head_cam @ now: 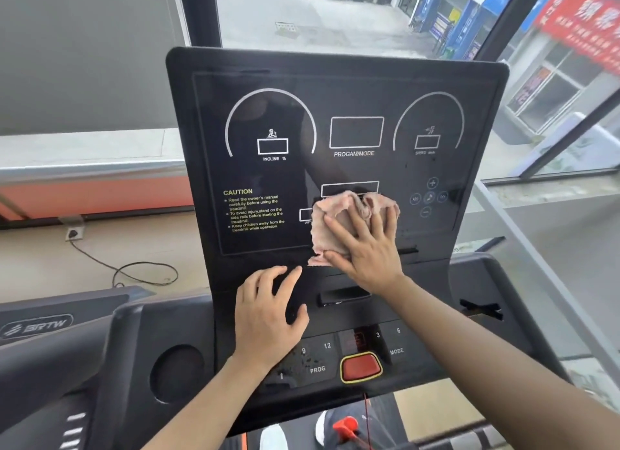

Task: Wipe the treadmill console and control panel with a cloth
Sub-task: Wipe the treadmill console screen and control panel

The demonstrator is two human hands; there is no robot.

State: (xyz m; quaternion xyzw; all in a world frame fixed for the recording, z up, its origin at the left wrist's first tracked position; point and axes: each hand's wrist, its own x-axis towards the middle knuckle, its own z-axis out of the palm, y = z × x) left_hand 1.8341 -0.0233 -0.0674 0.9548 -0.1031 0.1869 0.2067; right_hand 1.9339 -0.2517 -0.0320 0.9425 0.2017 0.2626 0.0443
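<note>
The treadmill console is a black display face printed in white: "INCLINE %" under the left arc, "PROGAM/MODE" (spelled so) under the middle window, and a speed label under the right arc that is too blurred to read fully. At lower left a yellow "CAUTION" heads three lines about reading the owner's manual, standing on the side rails and keeping children away.

A pink cloth lies crumpled against the lower middle of this face, covering part of a white-outlined window. The right hand presses it there with fingers straight and spread, palm flat on the fabric. The left hand rests on the ledge just below the display, fingers loosely fanned and holding nothing.

Below, the control panel shows "9", "12", "PROG", "3", "6" and "MODE" around a red button rimmed in yellow. A red cord drops from it to a red clip.

Left of the panel sits a round cup holder, its inside dark. The neighbouring machine's rail reads "BRTW".
</note>
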